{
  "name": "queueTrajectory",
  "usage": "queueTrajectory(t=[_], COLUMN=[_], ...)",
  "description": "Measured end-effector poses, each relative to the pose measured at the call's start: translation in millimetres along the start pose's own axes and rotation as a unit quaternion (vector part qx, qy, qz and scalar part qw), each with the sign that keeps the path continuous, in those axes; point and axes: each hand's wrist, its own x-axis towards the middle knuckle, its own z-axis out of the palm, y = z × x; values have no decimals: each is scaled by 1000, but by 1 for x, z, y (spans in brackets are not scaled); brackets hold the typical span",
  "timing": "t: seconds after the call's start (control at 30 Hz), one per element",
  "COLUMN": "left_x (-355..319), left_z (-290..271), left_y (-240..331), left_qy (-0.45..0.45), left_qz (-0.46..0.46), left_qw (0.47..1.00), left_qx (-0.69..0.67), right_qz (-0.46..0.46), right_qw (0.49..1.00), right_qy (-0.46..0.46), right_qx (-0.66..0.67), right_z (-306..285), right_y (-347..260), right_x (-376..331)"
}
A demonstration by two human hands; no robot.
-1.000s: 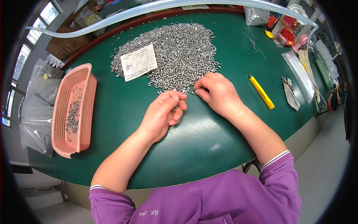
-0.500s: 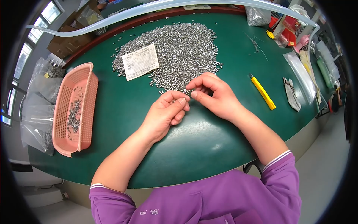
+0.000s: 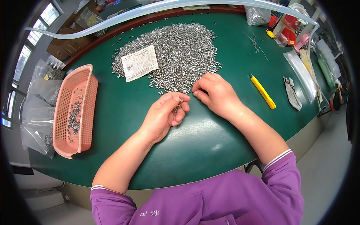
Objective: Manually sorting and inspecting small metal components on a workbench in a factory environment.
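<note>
A broad heap of small silver metal pins (image 3: 183,52) lies on the green tabletop (image 3: 210,157). Just below its near edge, my left hand (image 3: 161,114) is cupped, palm turned inward, with several metal pins (image 3: 177,108) showing between its curled fingers. My right hand (image 3: 219,93) rests at the heap's near right edge, thumb and fingers drawn together and pointing left. Whatever its fingertips may hold is hidden. A printed paper slip (image 3: 140,63) lies on the heap's left side.
At the left stands a pink plastic basket (image 3: 86,123) with some metal pins in it, beside clear bags (image 3: 39,123). A yellow utility knife (image 3: 263,92) lies to the right, near thin wires (image 3: 255,45) and a flat plastic bag (image 3: 300,75). A pale tube (image 3: 150,8) arches across the far side.
My right hand has moved slightly away from the left hand, its fingers now lower at the heap. My left hand's fingers have loosened, showing the metal pins inside.
</note>
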Motion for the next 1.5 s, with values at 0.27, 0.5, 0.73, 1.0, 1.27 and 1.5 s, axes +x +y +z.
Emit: queueTrajectory(t=[0.27,0.5,0.73,1.0,1.27,1.5], left_x=[-1,1,1,-1,-2,-1], left_z=[0,-1,1,1,4,2], left_y=[-1,-4,-2,1,1,0], left_qy=[10,6,11,2,13,18], left_qz=[1,15,14,14,15,14], left_qw=[1000,1000,1000,1000,1000,1000], left_qx=[24,18,20,7,10,7], right_qz=[101,94,9,26,22,7], right_qw=[928,956,999,1000,1000,1000], right_qy=[-74,-37,-8,2,20,-19], right_qx=[350,276,47,7,-5,2], right_z=[-5,-3,1,-1,-1,-1], right_y=[-22,-17,-6,-4,-6,-12], right_x=[3,3,-1,0,0,0])
